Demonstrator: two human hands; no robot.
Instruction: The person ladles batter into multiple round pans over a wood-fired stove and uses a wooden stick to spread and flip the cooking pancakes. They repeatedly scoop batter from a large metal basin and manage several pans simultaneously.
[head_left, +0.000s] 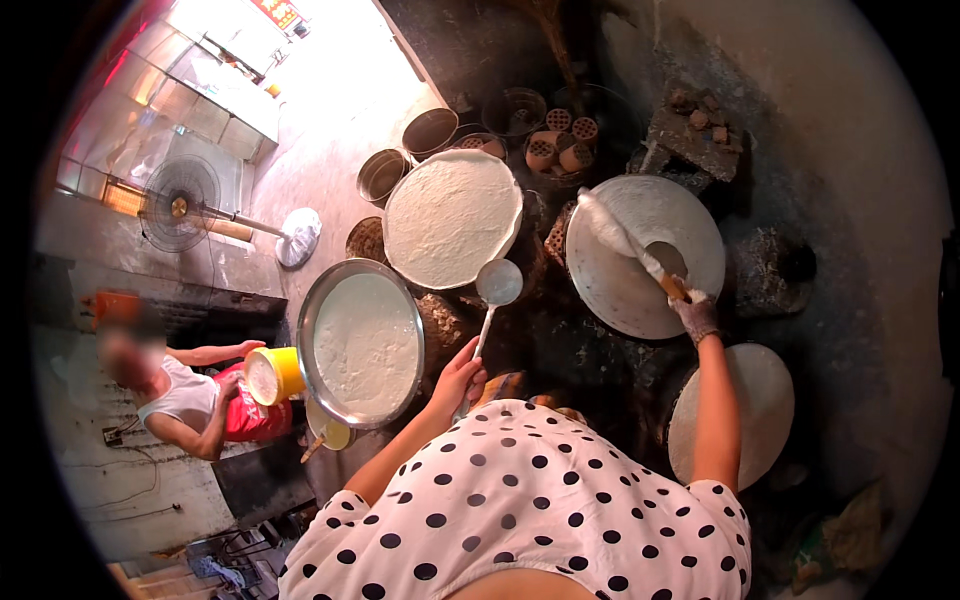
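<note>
My left hand (459, 379) grips the handle of a metal ladle (499, 282), whose pale-coated bowl hangs between a steel basin (304, 330) and a round griddle (600, 289). The basin holds thick whitish batter (367, 345). In a thin glove, my right hand (694, 316) holds the wooden handle of a long flat spreader (615, 231). Its batter-coated blade lies across the griddle, on which pale batter is spread. A darker patch (667, 256) shows beside the blade. Behind the basin rests a wide round of cream-coloured sheets or dough (454, 217).
Another pale-topped round griddle (754, 420) lies beneath my right forearm. Perforated coal briquettes (559, 146) and metal buckets (382, 176) stand at the back. At left, a person (184, 397) holds a yellow bucket (285, 375). A standing fan (180, 204) is beyond them.
</note>
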